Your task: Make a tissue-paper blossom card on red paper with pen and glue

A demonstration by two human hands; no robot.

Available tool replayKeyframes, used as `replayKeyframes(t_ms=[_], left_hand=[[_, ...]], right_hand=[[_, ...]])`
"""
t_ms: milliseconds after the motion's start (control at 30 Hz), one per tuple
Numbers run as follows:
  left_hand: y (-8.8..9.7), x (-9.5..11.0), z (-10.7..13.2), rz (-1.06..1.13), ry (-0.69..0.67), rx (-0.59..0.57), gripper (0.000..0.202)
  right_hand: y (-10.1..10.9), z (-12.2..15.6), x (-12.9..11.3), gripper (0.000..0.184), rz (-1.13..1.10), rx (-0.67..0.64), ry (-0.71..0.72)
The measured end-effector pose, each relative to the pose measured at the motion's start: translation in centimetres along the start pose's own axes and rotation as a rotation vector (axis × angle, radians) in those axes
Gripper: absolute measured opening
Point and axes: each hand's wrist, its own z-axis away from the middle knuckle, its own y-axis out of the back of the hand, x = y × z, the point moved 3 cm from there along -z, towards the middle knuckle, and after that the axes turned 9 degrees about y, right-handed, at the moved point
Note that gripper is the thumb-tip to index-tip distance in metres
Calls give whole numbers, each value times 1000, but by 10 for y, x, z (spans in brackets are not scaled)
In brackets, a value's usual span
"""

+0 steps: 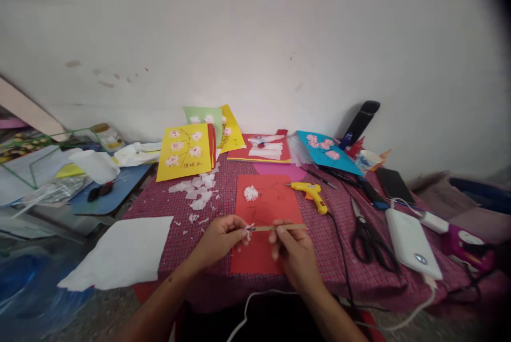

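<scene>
My left hand pinches a small crumpled piece of white tissue paper above a red sheet. Between the fingers of my right hand lies a thin tan stick, held level. Its dark tip meets the tissue paper, or comes very close to it. A white paper flower sits on the sheet's upper left, near faint dark drawn lines. To the right is a yellow glue gun, its nozzle over the sheet's edge.
Torn white paper scraps lie left of the sheet. Black scissors and a white power bank are at right. A yellow flower card and a blue one stand behind. White paper overhangs the left edge.
</scene>
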Motion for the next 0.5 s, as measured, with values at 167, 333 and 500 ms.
replayKeyframes(t_ms=[167,333,500], left_hand=[[-12,7,4,-105,0,-71,24],[-27,23,-9,-306,-107,-74,22],[-39,41,-38,-624,-313,2,20]], right_hand=[[14,4,-8,26,192,-29,97],[17,-22,-32,26,271,-13,154],[19,-61,-55,26,249,-137,76]])
